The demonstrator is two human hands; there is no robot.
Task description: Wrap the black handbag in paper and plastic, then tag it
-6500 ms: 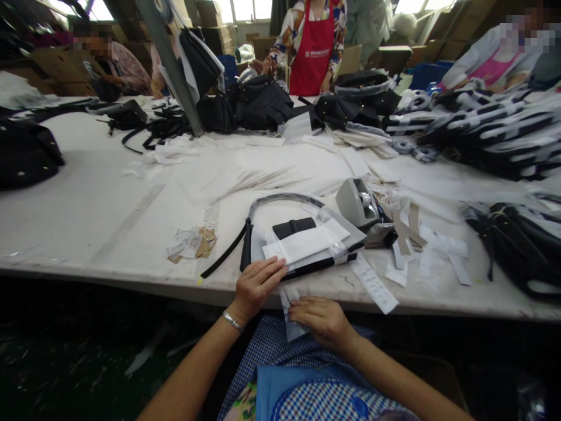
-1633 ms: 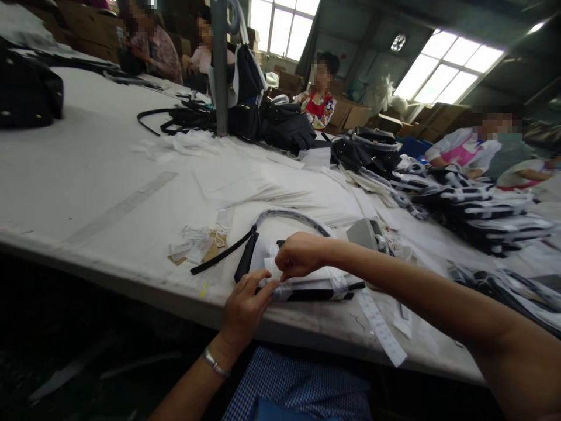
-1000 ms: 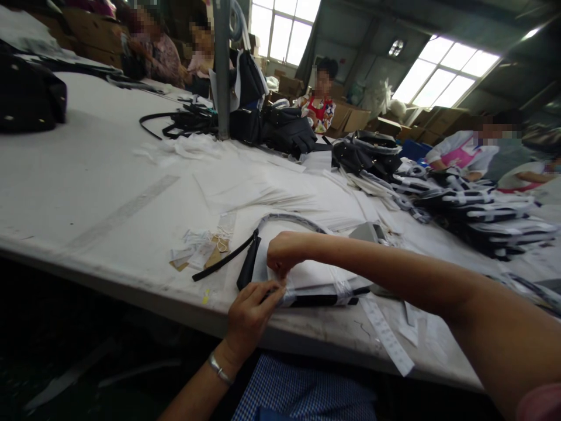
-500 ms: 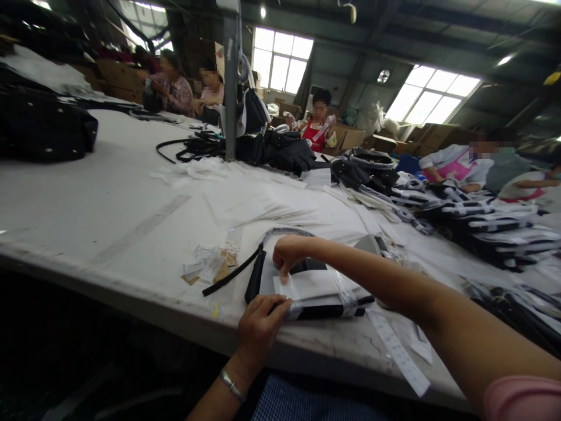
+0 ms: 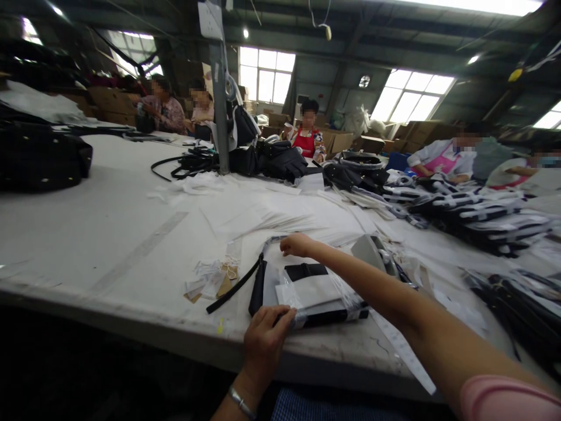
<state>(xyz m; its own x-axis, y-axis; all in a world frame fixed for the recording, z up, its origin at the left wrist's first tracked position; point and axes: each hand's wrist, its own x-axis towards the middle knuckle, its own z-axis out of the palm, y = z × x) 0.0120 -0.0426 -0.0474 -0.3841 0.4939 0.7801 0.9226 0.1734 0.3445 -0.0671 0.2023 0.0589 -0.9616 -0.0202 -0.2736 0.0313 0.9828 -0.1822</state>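
A black handbag (image 5: 258, 286) lies flat at the table's front edge, with white paper (image 5: 309, 290) and clear plastic bound around it. My left hand (image 5: 269, 333) grips its near edge at the left, thumb and fingers pressed together there. My right hand (image 5: 298, 244) is above the bag's far side, fingers curled, at the wrapped handle (image 5: 272, 240). Whether those fingers hold the handle or something else is hidden. A loose black strap (image 5: 232, 287) runs out to the bag's left.
Paper tags (image 5: 208, 278) lie left of the bag. A grey tape dispenser (image 5: 370, 252) stands to its right. White sheets (image 5: 280, 216) spread beyond. Piled black bags (image 5: 477, 216) sit at right, and a metal post (image 5: 220, 111) rises at the back. Several people work across the table.
My right hand has lifted off the white paper and moved away from me to the handle side. My left hand stays on the bag's near edge. The camera view has tilted upward a little.
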